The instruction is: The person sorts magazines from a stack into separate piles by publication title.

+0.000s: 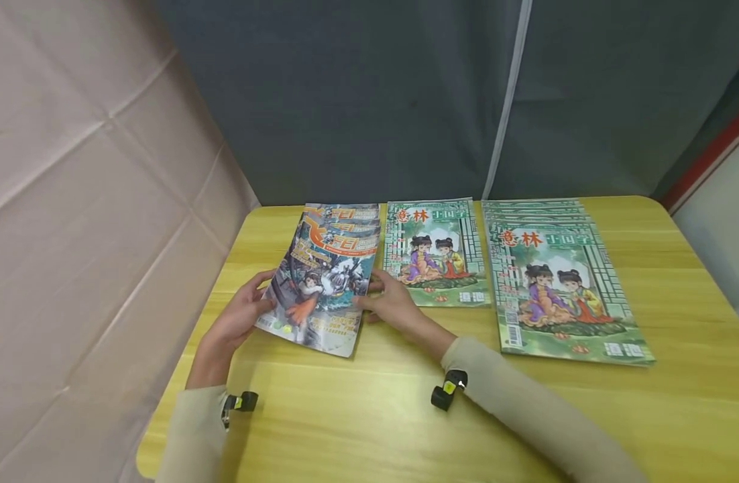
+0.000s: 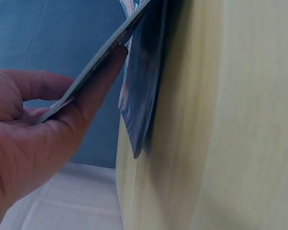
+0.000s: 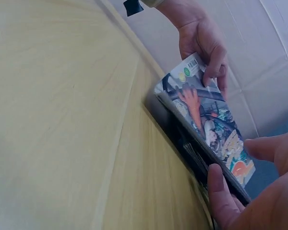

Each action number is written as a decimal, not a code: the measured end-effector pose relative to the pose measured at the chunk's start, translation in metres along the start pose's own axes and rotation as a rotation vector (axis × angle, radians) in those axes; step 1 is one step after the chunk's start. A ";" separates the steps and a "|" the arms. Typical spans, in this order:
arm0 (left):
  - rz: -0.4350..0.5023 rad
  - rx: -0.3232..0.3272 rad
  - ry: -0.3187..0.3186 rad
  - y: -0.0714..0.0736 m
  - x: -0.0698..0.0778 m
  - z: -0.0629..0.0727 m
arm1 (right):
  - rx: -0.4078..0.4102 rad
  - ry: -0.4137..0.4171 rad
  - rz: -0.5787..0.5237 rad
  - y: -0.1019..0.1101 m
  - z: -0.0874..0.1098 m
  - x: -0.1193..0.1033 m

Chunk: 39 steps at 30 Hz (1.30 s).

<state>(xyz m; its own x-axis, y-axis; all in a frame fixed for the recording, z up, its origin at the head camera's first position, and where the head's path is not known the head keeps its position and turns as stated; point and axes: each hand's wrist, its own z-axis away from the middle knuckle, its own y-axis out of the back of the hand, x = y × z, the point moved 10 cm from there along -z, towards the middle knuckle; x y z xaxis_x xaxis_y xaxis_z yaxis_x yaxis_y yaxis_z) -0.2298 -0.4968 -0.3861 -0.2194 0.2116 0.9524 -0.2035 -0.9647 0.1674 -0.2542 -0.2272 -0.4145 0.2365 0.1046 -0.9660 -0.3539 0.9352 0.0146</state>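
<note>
Both hands hold a dark, colourful comic-style magazine (image 1: pixel 330 288) with an orange title, its near edge lifted off the table. My left hand (image 1: pixel 239 312) pinches its left edge, thumb on the cover; in the left wrist view this hand (image 2: pixel 43 143) has fingers beneath the tilted magazine. My right hand (image 1: pixel 393 302) grips the right edge, and the right wrist view shows the thumb above and fingers (image 3: pixel 221 194) at the side and below. Other magazines with the same title (image 1: pixel 360 213) stick out behind it in steps. Another dark magazine (image 2: pixel 141 91) lies underneath.
A green magazine (image 1: pixel 436 258) with two illustrated figures lies just right of my right hand. Further right is a fanned stack of matching green magazines (image 1: pixel 562 288). A grey curtain (image 1: pixel 357 100) borders the wooden table (image 1: pixel 345 429) behind; pale cloth (image 1: pixel 104 235) hangs at left.
</note>
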 end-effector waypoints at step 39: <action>-0.899 0.247 0.143 -0.009 0.009 -0.006 | -0.158 0.078 0.497 0.014 -0.006 -0.014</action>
<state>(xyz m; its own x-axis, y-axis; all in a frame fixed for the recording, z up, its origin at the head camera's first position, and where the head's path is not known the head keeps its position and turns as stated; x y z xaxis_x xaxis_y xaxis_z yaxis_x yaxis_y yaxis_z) -0.2360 -0.4850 -0.3809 -0.1968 0.8943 0.4019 -0.1490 -0.4325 0.8893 -0.2674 -0.2180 -0.4023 -0.0611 0.4912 -0.8689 -0.5400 0.7159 0.4427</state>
